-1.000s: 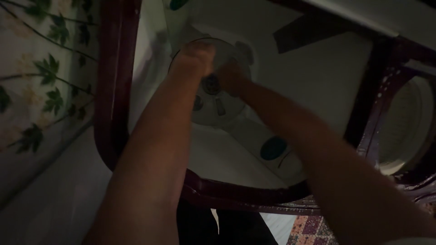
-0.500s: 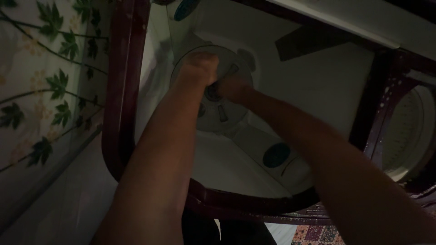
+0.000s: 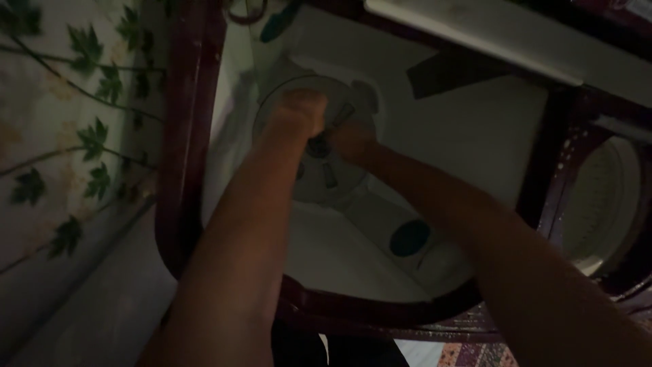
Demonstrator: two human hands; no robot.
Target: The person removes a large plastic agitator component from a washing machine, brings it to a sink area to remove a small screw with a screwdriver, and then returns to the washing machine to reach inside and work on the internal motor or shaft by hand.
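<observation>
Down in the white wash tub (image 3: 475, 136), my left hand (image 3: 299, 112) was fisted on the round agitator disc (image 3: 326, 173) at its bottom, right hand (image 3: 350, 139) pinching its hub; grip unclear in the gloom, best pulled evenly.
</observation>
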